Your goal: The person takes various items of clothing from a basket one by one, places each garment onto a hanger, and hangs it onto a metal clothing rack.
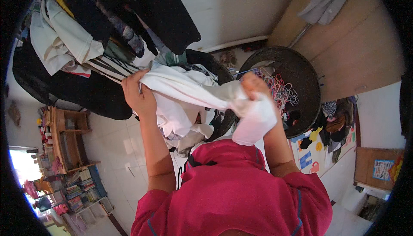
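Observation:
A white garment point(184, 84) is stretched sideways between my two hands. My left hand point(139, 92) grips its left end, thumb towards me, beside hanging striped clothing point(111, 70). The other end is in my right hand point(256, 86), which is blurred, and a loose part of the cloth hangs below it towards my lap. Under the garment lies a heap of mostly white clothes point(174, 116) in a dark round basket point(226, 124); the heap and the garment hide most of that basket. Just beyond my right hand, a tangle of coloured wire hangers point(284, 91) sits in a second dark basket point(305, 107).
Dark and light clothes point(71, 36) hang at the upper left. A wooden panel point(351, 52) stands at the right, with a grey cloth point(326, 4) on it. More clothes point(337, 129) lie at the right. Shelves with books point(80, 184) stand at the lower left on the tiled floor point(116, 152).

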{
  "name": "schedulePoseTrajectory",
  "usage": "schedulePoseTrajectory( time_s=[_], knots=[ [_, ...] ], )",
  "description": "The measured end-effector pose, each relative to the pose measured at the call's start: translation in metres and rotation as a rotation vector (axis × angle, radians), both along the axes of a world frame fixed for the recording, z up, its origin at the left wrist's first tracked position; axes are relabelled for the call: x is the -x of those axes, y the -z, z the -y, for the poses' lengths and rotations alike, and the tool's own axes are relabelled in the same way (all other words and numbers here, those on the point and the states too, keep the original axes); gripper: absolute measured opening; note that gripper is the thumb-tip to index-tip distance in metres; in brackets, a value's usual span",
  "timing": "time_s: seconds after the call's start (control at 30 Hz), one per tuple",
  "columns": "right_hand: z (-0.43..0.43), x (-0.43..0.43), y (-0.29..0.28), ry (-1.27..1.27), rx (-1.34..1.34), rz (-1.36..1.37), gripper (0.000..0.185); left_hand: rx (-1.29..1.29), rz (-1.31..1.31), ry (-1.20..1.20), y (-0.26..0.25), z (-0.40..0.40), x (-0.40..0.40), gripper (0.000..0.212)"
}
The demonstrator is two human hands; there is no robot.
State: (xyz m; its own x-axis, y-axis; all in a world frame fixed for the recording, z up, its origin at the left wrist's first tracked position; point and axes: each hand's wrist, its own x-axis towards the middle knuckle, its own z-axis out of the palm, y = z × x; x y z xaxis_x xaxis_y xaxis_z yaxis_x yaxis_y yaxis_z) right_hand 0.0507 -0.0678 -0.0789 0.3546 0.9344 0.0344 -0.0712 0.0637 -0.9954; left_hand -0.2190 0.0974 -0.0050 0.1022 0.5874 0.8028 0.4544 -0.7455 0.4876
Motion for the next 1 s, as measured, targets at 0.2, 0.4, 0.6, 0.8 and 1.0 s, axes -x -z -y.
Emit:
schedulePoseTrajectory(
  time_s=[0.2,0.4,0.6,0.8,1.0],
  knots=[
    [-0.005,0.036,0.067,-0.620,0.558,0.773,0.034,0.250,-0.461,-0.138,0.123,-0.010,0.084,0.019],
    [-0.024,0.049,0.168,-0.216,0.435,0.359,0.047,0.741,-0.577,-0.265,0.154,0.016,0.113,0.017],
    [-0.050,0.072,0.197,0.050,0.806,0.119,0.067,0.423,-0.427,-0.227,0.125,0.043,0.064,0.017],
    [-0.049,0.109,0.135,0.154,0.279,-0.536,0.023,0.565,-0.355,0.085,0.100,0.098,0.010,0.028],
    [-0.035,0.126,0.028,-0.404,-0.204,0.211,0.023,0.839,0.060,0.290,0.095,0.111,-0.009,0.050]
  ],
)
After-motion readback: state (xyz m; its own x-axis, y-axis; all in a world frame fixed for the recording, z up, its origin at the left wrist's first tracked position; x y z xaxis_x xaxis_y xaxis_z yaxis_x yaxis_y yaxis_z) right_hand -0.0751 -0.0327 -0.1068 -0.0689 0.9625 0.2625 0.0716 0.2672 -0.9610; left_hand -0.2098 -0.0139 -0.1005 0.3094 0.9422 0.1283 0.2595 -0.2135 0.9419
